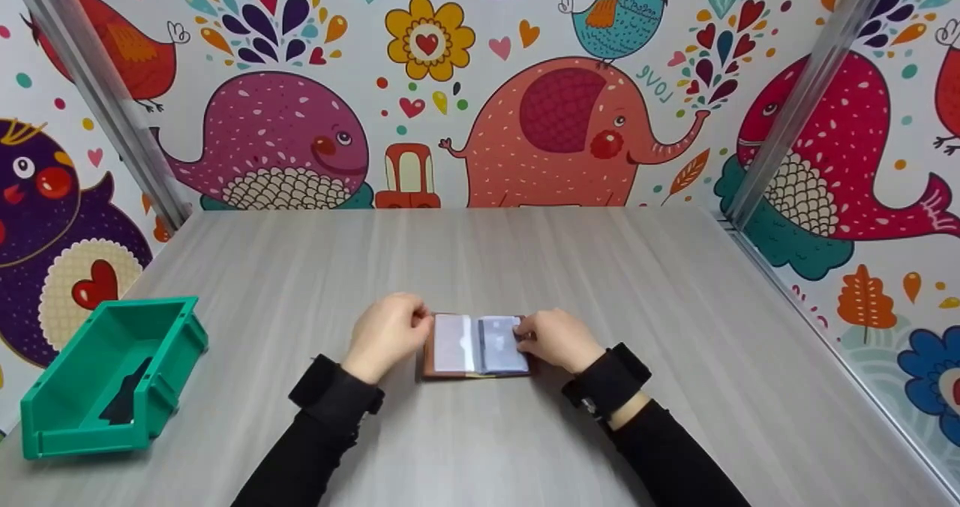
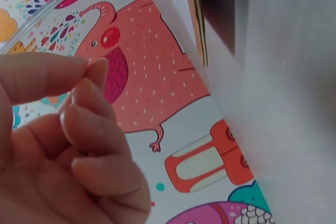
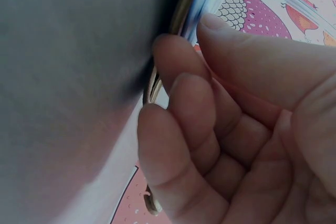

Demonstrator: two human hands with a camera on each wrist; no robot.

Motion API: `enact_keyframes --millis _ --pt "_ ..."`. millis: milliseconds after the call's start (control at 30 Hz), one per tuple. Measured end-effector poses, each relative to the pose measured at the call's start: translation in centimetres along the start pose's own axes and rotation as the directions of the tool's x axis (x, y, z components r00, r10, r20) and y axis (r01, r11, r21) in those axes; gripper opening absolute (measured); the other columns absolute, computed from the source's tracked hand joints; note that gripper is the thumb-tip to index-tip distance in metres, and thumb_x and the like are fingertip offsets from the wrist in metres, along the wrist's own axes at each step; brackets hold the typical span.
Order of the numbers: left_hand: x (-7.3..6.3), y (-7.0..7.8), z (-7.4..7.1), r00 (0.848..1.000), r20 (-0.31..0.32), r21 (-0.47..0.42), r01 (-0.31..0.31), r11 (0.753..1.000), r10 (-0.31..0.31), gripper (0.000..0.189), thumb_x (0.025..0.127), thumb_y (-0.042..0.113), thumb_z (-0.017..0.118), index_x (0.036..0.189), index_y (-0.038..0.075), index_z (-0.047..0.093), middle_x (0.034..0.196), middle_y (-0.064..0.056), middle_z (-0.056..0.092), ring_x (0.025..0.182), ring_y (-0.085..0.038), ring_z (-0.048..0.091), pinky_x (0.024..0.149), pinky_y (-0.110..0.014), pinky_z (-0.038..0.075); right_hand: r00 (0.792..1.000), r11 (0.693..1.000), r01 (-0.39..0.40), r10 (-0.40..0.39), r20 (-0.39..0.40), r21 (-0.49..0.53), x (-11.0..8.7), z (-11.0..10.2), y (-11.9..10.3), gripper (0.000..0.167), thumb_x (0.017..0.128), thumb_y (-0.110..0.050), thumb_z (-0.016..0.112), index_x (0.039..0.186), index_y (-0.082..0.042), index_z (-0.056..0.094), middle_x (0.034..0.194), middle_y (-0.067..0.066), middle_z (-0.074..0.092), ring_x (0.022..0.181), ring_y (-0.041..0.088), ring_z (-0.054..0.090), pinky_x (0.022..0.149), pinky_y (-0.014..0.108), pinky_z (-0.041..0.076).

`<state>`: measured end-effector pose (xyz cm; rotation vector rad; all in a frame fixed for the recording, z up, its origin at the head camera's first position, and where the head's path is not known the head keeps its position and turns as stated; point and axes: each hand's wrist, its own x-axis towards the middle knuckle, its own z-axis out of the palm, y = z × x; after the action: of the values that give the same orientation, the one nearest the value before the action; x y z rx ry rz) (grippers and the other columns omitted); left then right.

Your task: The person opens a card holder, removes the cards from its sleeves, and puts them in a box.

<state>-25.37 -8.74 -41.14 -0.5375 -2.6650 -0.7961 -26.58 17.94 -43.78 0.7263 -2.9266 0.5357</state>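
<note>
A brown card holder (image 1: 429, 361) lies spread open on the table, its clear plastic sleeves (image 1: 504, 346) and a pale left page (image 1: 454, 342) facing up. My right hand (image 1: 559, 336) pinches its right edge; in the right wrist view the thumb of that hand (image 3: 226, 108) lies on the sleeve side and the fingers are curled at the cover. Beside the left edge is my left hand (image 1: 388, 334), fingers curled and thumb against the index finger. In the left wrist view this hand (image 2: 79, 140) shows nothing between its fingertips, apart from the card holder's edge (image 2: 197, 19).
A green plastic bin (image 1: 169, 387) stands on the table at the left, with a dark flat item (image 1: 129, 393) inside. The wood-grain table (image 1: 480, 259) meets a wall panel (image 1: 420, 117) printed with cartoon animals at the back; similar panels flank both sides.
</note>
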Motion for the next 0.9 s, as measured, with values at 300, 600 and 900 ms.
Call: enact_keyframes --millis 300,600,900 --pt "0.0 0.8 1.8 0.999 0.042 0.032 -0.027 0.999 0.025 0.011 0.083 0.006 0.07 0.073 0.009 0.065 0.073 -0.002 0.061 0.063 -0.019 0.055 0.057 -0.037 0.046 1.0 1.0 0.023 -0.023 -0.005 -0.015 0.0 0.0 0.0 0.007 0.082 -0.01 0.078 0.087 -0.008 0.074 0.08 0.005 0.068 0.065 0.019 0.055 0.062 0.039 0.049" --pt "-0.3 0.9 3.1 0.998 0.06 0.105 -0.042 0.994 0.036 0.016 0.081 0.004 0.07 0.069 0.009 0.061 0.07 -0.004 0.061 0.06 -0.022 0.056 0.055 -0.041 0.047 1.0 1.0 0.005 -0.005 -0.001 -0.004 0.0 -0.1 -0.1 0.01 0.082 -0.01 0.078 0.092 -0.008 0.076 0.083 0.007 0.07 0.067 0.02 0.058 0.064 0.04 0.051" --pt "-0.6 0.7 3.3 0.995 0.093 0.127 -0.051 0.991 0.04 0.018 0.077 0.0 0.069 0.068 0.009 0.056 0.067 -0.004 0.058 0.059 -0.022 0.054 0.053 -0.041 0.046 1.0 1.0 0.001 -0.001 -0.006 -0.002 0.0 0.0 0.0 0.014 0.082 -0.011 0.079 0.095 -0.008 0.077 0.087 0.008 0.072 0.07 0.022 0.061 0.066 0.042 0.052"
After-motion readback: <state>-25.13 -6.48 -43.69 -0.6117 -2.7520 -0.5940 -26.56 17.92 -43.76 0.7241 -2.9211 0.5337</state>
